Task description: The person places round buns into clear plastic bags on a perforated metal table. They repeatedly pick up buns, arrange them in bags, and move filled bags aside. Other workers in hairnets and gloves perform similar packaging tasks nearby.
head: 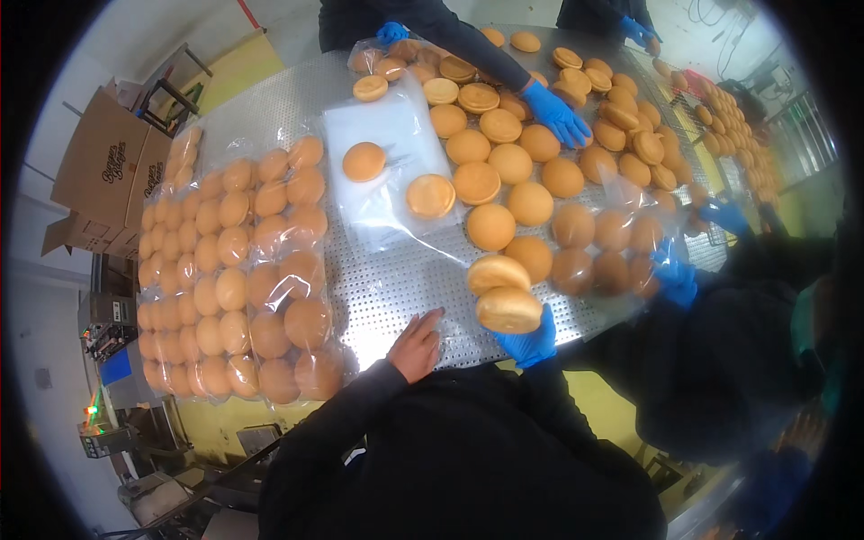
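Note:
My right hand [530, 343], in a blue glove, holds a burger bun [509, 310] near the front edge of the perforated metal table [378, 297]. A second bun [498, 274] is right behind it; whether it is held too cannot be told. My left hand [416, 344] is ungloved, fingers apart, over the metal at the front edge, with nothing in it. Ahead lies a stack of clear plastic bags [385, 128] with a bun [364, 161] on it and another bun [430, 196] at its right edge. Loose buns [491, 227] spread behind my right hand.
Bagged buns [233, 290] cover the table's left side. A co-worker's gloved hand [557, 115] reaches over the loose buns from the far side. At right, another co-worker's gloved hand [675, 273] touches a bag of buns [611, 250]. Cardboard boxes [101, 162] stand at far left.

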Demonstrator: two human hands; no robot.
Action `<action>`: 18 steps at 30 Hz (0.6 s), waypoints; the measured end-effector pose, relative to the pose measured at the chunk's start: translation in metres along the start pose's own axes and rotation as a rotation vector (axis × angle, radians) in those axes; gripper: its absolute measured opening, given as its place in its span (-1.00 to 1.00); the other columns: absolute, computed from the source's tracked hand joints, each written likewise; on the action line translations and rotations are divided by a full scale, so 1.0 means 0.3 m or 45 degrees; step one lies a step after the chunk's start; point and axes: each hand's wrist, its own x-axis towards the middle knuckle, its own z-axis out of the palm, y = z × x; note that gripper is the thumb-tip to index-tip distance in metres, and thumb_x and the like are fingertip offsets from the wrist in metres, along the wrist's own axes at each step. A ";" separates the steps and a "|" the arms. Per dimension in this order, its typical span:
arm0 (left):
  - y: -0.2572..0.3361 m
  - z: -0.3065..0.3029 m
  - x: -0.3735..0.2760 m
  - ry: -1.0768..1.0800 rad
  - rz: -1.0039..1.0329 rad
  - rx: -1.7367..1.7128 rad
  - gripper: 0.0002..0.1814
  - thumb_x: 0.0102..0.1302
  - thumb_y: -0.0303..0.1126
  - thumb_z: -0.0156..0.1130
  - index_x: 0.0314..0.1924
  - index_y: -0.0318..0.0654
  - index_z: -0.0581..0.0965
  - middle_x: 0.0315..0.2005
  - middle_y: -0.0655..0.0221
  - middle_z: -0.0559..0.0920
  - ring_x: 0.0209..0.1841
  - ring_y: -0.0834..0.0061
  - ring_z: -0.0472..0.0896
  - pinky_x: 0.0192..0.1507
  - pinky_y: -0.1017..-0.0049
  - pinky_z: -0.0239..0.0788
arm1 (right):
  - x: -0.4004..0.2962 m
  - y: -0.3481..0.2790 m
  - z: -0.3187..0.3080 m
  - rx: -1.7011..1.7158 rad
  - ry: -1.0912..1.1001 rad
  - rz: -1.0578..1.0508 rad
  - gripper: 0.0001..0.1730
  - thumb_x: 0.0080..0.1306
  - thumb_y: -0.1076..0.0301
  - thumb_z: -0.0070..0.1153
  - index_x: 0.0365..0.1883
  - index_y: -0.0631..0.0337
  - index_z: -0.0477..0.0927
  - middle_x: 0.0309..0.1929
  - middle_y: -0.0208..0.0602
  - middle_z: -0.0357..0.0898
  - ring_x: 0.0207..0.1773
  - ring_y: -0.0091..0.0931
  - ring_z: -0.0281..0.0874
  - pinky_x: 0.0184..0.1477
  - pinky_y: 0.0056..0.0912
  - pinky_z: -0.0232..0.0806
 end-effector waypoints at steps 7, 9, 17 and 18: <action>-0.082 0.118 0.009 0.067 -0.490 -1.044 -0.88 0.28 -0.43 0.28 -0.19 -0.26 0.62 -0.25 0.27 0.66 -0.13 0.34 0.60 -0.04 0.33 0.45 | -0.142 0.186 0.086 -0.994 -0.216 0.326 -0.19 0.36 0.14 0.23 0.48 0.25 0.22 0.40 -0.14 0.35 0.41 -0.33 0.38 0.46 -0.18 0.23; -0.107 0.112 0.010 -0.054 -0.631 -1.594 -0.92 0.32 -0.44 0.27 -0.22 -0.25 0.64 -0.38 0.37 0.66 -0.29 0.59 0.60 -0.20 0.46 0.48 | -0.147 0.210 0.118 -1.225 -0.265 0.340 -0.19 0.37 0.15 0.23 0.49 0.23 0.22 0.39 -0.18 0.36 0.40 -0.38 0.38 0.44 -0.25 0.25; -0.022 -0.008 0.041 0.188 -0.401 -0.636 -0.82 0.35 -0.51 0.15 -0.08 -0.25 0.62 -0.29 0.04 0.71 -0.16 0.02 0.71 -0.14 0.25 0.52 | -0.127 0.212 0.013 -0.644 -0.142 0.198 -0.22 0.41 0.09 0.16 0.47 0.29 0.22 0.40 0.00 0.35 0.44 -0.16 0.34 0.48 0.05 0.19; -0.014 -0.027 0.035 0.206 -0.383 -0.592 -0.82 0.34 -0.50 0.15 -0.09 -0.25 0.62 -0.30 0.03 0.71 -0.16 -0.01 0.71 -0.14 0.25 0.52 | -0.119 0.248 0.080 -0.539 -0.004 0.206 -0.19 0.39 0.06 0.17 0.47 0.29 0.21 0.41 0.00 0.35 0.44 -0.15 0.33 0.48 0.05 0.19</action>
